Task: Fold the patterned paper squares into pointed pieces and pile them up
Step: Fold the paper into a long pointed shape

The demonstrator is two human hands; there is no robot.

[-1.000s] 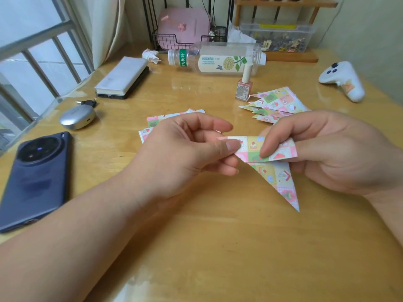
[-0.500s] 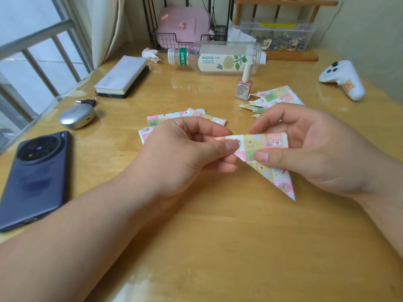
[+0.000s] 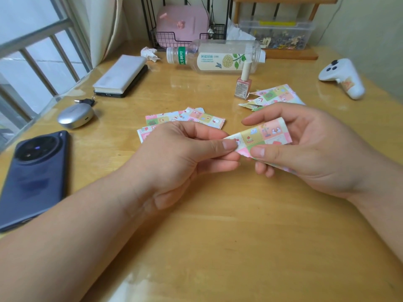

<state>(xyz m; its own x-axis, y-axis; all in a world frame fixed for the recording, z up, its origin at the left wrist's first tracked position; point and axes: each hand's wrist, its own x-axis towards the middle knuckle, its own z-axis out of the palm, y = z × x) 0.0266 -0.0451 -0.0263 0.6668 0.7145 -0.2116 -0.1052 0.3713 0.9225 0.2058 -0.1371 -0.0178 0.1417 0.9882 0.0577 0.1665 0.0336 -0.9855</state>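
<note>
Above the middle of the worktop (image 3: 218, 236), the left hand (image 3: 185, 153) and the right hand (image 3: 316, 149) hold a partly folded patterned paper piece (image 3: 263, 136) between them, off the surface. The left fingers (image 3: 218, 147) pinch its left corner. The right thumb presses its lower edge with the forefinger laid along the top, and the right hand hides the paper's lower part. Just behind the left hand lie the flat paper squares (image 3: 192, 118), their near edge covered by its knuckles. Behind the right hand sits the pile of pointed pieces (image 3: 274, 95), half hidden, with an upright nail polish bottle (image 3: 243, 85) just beside it. Toward the far edge a plastic bottle (image 3: 218, 57) lies on its side before a wire basket (image 3: 185, 38) and a clear box (image 3: 277, 32). A white controller (image 3: 342, 77) rests near the right edge. Along the left edge are a dark phone (image 3: 32, 177), a silver earbud case (image 3: 75, 118) and a power bank (image 3: 121, 76).
</note>
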